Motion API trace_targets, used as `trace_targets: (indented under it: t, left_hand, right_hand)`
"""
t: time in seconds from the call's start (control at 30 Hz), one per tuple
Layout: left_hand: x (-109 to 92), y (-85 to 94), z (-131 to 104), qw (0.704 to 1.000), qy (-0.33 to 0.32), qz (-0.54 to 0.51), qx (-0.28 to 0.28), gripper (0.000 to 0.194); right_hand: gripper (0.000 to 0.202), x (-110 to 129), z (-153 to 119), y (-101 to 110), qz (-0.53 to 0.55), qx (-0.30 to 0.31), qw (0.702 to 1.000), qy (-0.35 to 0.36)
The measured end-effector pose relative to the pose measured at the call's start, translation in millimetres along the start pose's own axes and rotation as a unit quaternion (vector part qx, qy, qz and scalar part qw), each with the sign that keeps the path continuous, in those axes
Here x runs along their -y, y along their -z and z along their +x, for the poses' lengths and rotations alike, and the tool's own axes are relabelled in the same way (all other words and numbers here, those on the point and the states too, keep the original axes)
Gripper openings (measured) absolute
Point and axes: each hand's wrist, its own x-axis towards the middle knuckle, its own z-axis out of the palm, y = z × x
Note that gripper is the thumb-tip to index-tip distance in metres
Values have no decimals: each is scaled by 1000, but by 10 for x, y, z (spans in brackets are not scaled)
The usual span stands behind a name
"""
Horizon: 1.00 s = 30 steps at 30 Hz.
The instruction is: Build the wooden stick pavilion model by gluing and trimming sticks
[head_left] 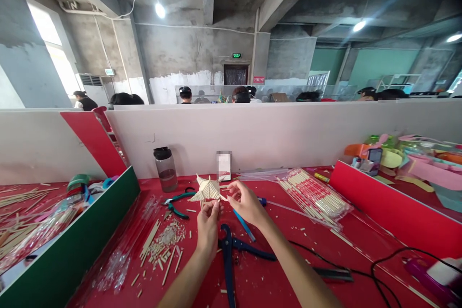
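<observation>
A small model built of pale wooden sticks (208, 187), with pointed, roof-like parts, is held up above the red table. My left hand (208, 226) is closed on its lower edge, thumb and fingers pinching it from below. At the model's right side, my right hand (248, 203) pinches a short wooden stick (223, 198) whose end meets the model; whether it is attached cannot be made out. Beneath my hands lie a dark blue cutter (228, 255) with spread handles and a light blue pen-like stick (244, 225). Teal-handled pliers (180, 198) rest left of the model.
Cut stick pieces (168, 240) and plastic wrappers (122, 250) lie at left. A water bottle (166, 168) and a phone (224, 166) stand against the white partition (274, 139). Bundled sticks (314, 195) and a black cable (346, 267) are at right. Green (83, 236) and red (382, 211) panels flank the table.
</observation>
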Motion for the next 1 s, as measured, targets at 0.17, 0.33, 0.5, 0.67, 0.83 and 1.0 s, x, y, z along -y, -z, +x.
trace_targets:
  t: [0.17, 0.33, 0.5, 0.67, 0.83, 1.0]
  left_hand:
    - [86, -55, 26, 997, 40, -58, -12, 40]
    - [113, -108, -8, 997, 53, -64, 4, 37]
    - [132, -134, -8, 996, 72, -60, -8, 40]
    - [118, -121, -3, 996, 85, -36, 5, 44]
    - [69, -120, -29, 996, 81, -49, 0, 42]
    - [51, -120, -30, 995, 83, -55, -2, 42]
  right_hand:
    - [38, -36, 126, 2, -12, 144, 989, 12]
    - [28, -55, 196, -39, -33, 162, 986, 18]
    - [24, -91, 200, -68, -53, 140, 988, 27]
    - [23, -86, 195, -58, -68, 133, 988, 29]
    - [24, -40, 206, -46, -83, 136, 987, 26]
    - [24, -21, 206, -62, -92, 130, 987, 29]
